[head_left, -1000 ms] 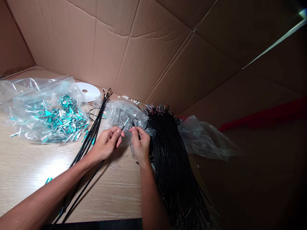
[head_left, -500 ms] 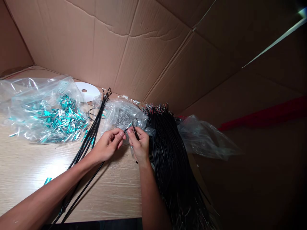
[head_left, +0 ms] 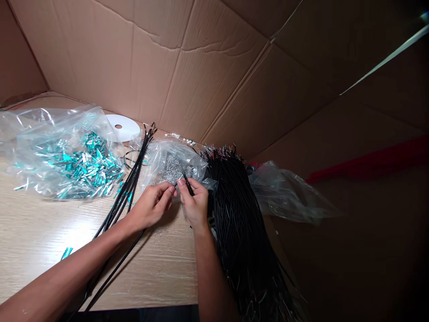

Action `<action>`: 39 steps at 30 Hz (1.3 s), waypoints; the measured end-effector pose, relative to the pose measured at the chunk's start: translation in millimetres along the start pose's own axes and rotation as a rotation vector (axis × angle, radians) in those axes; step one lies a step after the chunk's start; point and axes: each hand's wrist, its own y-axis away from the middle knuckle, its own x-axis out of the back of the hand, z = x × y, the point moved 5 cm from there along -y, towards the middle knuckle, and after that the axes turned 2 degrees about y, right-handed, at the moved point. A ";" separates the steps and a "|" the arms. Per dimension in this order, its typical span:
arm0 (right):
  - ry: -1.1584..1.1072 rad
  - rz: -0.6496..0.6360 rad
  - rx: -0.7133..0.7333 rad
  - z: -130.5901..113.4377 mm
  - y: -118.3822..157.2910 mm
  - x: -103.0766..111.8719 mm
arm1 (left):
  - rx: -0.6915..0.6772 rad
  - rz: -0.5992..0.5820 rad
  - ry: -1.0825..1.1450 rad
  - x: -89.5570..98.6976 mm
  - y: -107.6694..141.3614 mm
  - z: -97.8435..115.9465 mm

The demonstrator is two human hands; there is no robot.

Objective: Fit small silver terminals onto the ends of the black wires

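My left hand (head_left: 155,203) is closed in a pinch on a black cable (head_left: 115,271), whose length trails down to the table's front edge. Only a short bit of the cable's end shows at the fingertips. My right hand (head_left: 195,202) is wrapped round black tweezers (head_left: 188,184) with the points upward. Its thumb and finger almost meet the left fingertips at the cable end; whether they touch it, I cannot tell. Just behind both hands lies a clear bag of small silvery metal pieces (head_left: 172,167).
A thick bundle of black cables (head_left: 236,214) lies right of my hands. More black cables (head_left: 129,192) lie at left, beside a plastic bag of teal and silver strips (head_left: 90,165). A white disc (head_left: 129,129) rests near the cardboard wall (head_left: 140,71). Another clear bag (head_left: 284,194) is at right.
The cable end has drawn back and a bright tip that stuck out beyond the left fingers no longer shows. The tweezers have tilted slightly left. Both hands stay in nearly the same place.
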 end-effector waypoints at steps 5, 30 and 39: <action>0.032 0.046 0.033 -11.3 2.3 9.0 | 0.078 0.001 0.198 -0.2 -1.9 -6.6; 0.342 -0.086 0.142 -1.8 -2.0 12.2 | 0.079 0.034 0.303 10.9 -6.9 -11.0; 0.321 -0.118 0.103 0.1 -0.5 8.6 | 0.058 0.119 0.168 16.5 -6.9 -9.8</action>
